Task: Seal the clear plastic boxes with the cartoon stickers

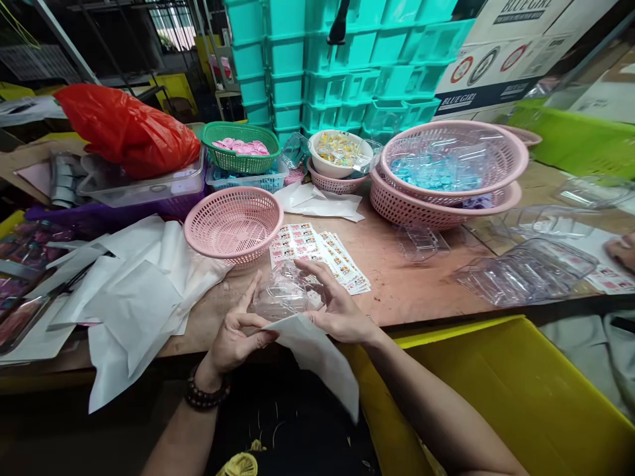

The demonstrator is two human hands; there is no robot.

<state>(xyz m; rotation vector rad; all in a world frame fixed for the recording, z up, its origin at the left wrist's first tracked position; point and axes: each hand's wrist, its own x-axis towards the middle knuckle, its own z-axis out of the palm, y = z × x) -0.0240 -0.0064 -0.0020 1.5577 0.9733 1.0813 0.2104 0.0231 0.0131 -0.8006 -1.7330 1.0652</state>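
Observation:
A clear plastic box point(285, 291) is held over the table's front edge between my two hands. My left hand point(238, 330) is closed, its thumb and fingers pinching the corner of a white paper sheet point(322, 360). That sheet hangs down over my lap. My right hand point(337, 304) curves round the box's right side, with its thumb near the paper's upper edge. Just beyond the box lie printed sticker sheets point(342, 261), fanned and overlapping. What the box contains, if anything, I cannot make out.
An unfilled pink basket point(233, 221) stands behind my left hand. White papers point(139, 284) pile up at left. Stacked pink baskets point(451, 162) hold blue pieces, and clear plastic cases point(526, 271) lie at right. Another person's hand point(622, 251) shows at the right edge.

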